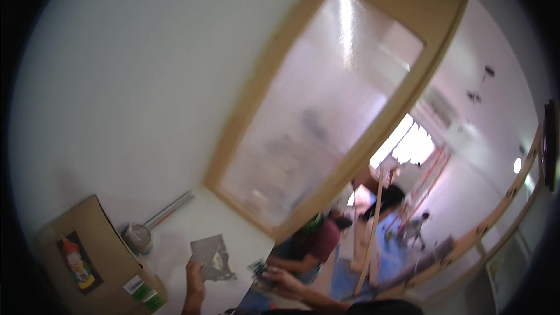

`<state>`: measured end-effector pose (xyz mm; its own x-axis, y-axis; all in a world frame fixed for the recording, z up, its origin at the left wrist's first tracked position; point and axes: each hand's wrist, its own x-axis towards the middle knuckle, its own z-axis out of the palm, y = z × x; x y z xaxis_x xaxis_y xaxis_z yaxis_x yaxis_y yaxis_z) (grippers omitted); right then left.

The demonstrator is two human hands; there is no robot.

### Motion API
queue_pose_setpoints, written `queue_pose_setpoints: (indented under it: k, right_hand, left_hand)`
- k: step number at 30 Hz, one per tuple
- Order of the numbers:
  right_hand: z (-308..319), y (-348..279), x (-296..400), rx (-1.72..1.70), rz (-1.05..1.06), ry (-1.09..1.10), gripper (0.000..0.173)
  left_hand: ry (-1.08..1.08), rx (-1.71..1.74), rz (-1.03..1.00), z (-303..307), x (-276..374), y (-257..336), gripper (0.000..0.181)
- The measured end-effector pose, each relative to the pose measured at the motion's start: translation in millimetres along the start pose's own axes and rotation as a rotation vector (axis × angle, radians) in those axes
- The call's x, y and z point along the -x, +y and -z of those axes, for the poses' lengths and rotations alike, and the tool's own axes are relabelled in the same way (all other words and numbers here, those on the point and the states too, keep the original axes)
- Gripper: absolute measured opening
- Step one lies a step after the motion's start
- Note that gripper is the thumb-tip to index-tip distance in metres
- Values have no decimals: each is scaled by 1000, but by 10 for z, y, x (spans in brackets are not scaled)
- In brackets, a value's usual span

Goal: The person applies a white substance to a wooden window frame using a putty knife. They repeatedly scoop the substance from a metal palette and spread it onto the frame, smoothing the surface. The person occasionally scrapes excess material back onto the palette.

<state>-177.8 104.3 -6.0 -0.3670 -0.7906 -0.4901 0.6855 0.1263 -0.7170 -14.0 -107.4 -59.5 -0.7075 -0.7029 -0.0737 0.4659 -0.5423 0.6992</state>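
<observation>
My left hand (195, 281) grips a flat, roughly square grey plate (205, 251) by its left edge. It looks like a putty spreader, with a pale yellowish smear (218, 262) near its right side. To the right, my right hand (283, 281) pinches a small dark object (259, 267), too blurred to name. Both hands are above or beside a white surface (245, 232), the right one near its edge. The plate and the dark object are apart.
On the left stands a cardboard box (118, 262) bearing a printed picture and labels. Behind it are a round container (138, 236) and a metal bar (168, 212). A wood-framed translucent panel (245, 140) rises ahead. A person in a maroon shirt (326, 238) is close by on the right.
</observation>
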Motion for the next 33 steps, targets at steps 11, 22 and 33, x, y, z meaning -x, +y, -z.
queue_pose_setpoints:
  k: [11, 22, 33]
  right_hand:
    - [60, 898, 345, -152, 156, 115, 12]
    - [-134, 1371, 808, 138, 345, 670, 20]
    - [-2173, 3417, 2398, -655, 588, 2092, 24]
  left_hand:
    - [99, -324, 356, 50, 190, 116, 23]
    - [-294, -249, 827, 509, -185, 284, 22]
    - [-1055, -59, 1441, -634, -615, -434, 36]
